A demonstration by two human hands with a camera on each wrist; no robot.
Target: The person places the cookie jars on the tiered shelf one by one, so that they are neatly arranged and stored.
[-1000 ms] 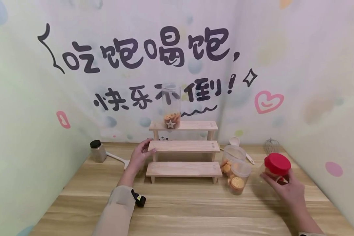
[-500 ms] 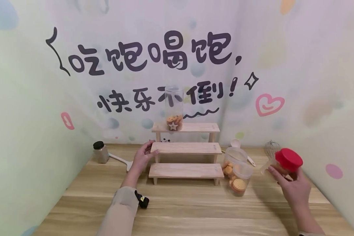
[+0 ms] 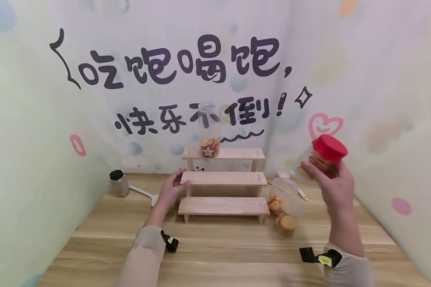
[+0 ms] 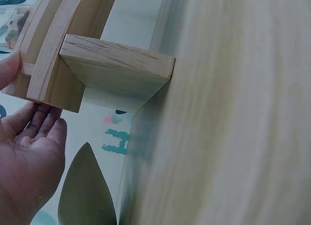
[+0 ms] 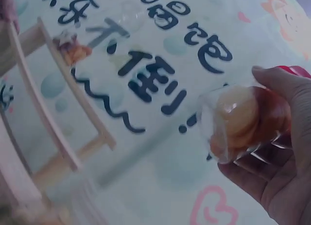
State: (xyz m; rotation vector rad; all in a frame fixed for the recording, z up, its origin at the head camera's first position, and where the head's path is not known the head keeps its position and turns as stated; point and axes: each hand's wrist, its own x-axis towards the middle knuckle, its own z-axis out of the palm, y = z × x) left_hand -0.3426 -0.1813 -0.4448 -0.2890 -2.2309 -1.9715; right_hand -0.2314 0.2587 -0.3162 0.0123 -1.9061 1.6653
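Head view's got the right hand [image 3: 339, 185] wrapped snugly round a red-lidded jar [image 3: 329, 148] of cookies, tilted and up off the table [image 3: 233, 255] toward its back right corner. The left hand [image 3: 169, 190] is partly closed, gripping the left end of the wooden stand [image 3: 224, 178], middle shelf. Tall cookie jar [image 3: 209, 129] stands upright on the top shelf, clear tubs [image 3: 285, 190] just right of the stand.

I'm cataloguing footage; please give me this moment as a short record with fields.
Left hand: grips the wooden rack at its left end, mid-height
Right hand: holds the red-lidded jar, tilted, above the table
Top tier: tall clear jar with cookies
Right of rack: two clear containers with cookies
Left of rack: black-lidded jar, white utensil
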